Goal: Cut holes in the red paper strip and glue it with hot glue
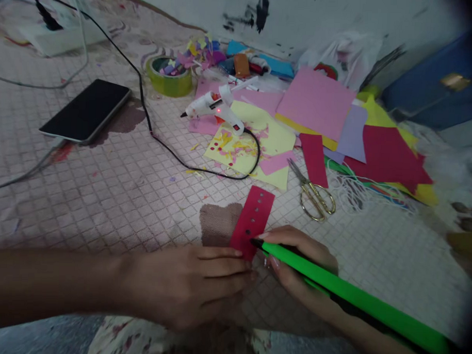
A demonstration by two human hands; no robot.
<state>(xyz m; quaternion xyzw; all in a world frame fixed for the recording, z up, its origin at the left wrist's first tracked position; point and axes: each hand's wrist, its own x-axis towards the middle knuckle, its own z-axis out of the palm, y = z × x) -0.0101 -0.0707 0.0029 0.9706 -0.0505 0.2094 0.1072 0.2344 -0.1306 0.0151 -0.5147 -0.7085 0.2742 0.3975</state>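
Observation:
A narrow red strip [255,208] with a row of several small round marks or holes lies on the patterned cloth. My left hand [189,284] is flat, its fingers stretched out over the strip's near end. My right hand [299,256] is closed around a long green pen-like tool with a black tip [333,281]. That tip is at the strip's right edge, close to the nearest dark mark. Gold-handled scissors [315,198] lie beyond my right hand.
A white glue gun [219,108] rests on cluttered yellow paper [276,142], its black cord looping across the cloth. A phone [87,110] is plugged in at left. Green tape [169,82], pink sheets [319,102], red pieces [387,154] and white string [355,189] are farther back.

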